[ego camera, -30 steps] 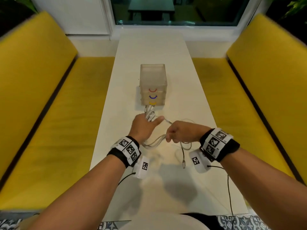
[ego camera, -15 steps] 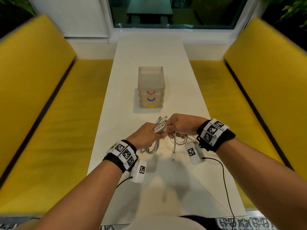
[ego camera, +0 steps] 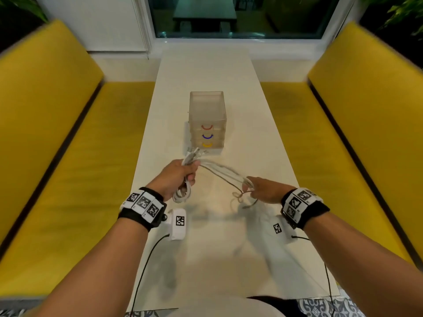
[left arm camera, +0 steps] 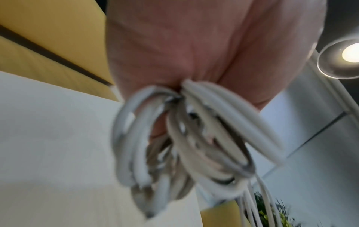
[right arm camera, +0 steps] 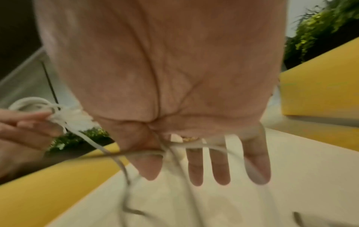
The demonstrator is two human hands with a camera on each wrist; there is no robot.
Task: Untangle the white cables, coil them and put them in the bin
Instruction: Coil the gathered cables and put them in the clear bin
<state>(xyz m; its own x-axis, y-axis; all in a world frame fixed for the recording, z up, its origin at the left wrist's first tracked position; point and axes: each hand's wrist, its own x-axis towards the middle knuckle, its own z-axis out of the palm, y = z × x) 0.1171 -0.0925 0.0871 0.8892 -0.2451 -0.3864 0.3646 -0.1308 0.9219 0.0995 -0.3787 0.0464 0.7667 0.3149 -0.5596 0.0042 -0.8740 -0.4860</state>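
Observation:
My left hand (ego camera: 186, 177) grips a bundle of white cables (ego camera: 183, 194) above the white table (ego camera: 206, 72). Its loops hang below the fist and its plug ends stick up toward the bin. In the left wrist view the coiled loops (left arm camera: 174, 145) spill out of the closed palm (left arm camera: 174, 46). Several blurred strands (ego camera: 224, 173) run from that fist to my right hand (ego camera: 250, 187), lower and to the right. There, straight fingers (right arm camera: 220, 167) point down with strands draped across their bases. The translucent bin (ego camera: 207, 110) stands just beyond my left hand.
The bin is a small drawer unit with red, blue and yellow handles (ego camera: 207, 136) on its front. Yellow benches (ego camera: 91, 156) flank the narrow table on both sides. A window (ego camera: 229, 17) lies past the far end. Black wrist-camera leads (ego camera: 146, 259) trail toward me.
The hands were together over the table's middle; now they are apart. My right hand has swung right and nearer to me, drawing strands out, while the left has carried the bundle toward the bin.

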